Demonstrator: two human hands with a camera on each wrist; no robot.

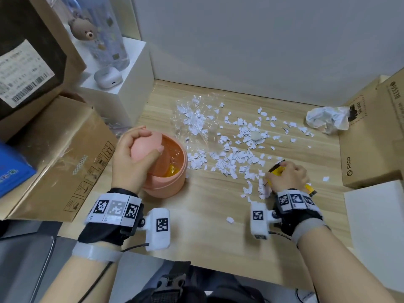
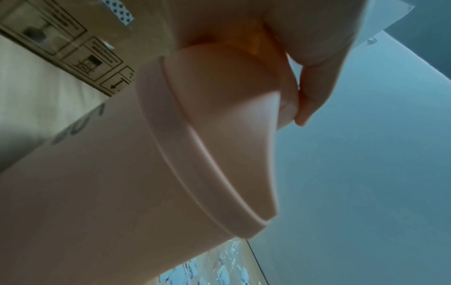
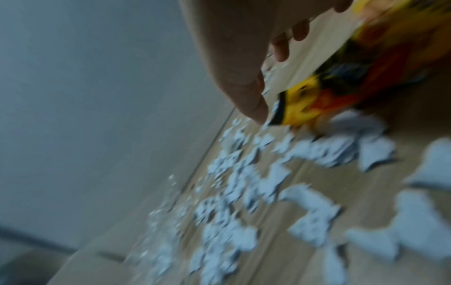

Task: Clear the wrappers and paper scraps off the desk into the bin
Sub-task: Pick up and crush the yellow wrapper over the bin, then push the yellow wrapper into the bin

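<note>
**Grip Status: Both Hands Loaded**

Left grip (image 1: 140, 153) curls round the raised lid (image 1: 145, 147) of the pink bin (image 1: 172, 184), which stands on the counter (image 1: 207, 215). Right grip (image 1: 286, 176) clasps a yellow wrapper (image 1: 276, 171) pressed low on the counter. Paper scraps (image 1: 229, 149) lie from 9 to 12 o'clock of the right grip, the nearest touching it; the bin stands at its 9 o'clock.
</note>
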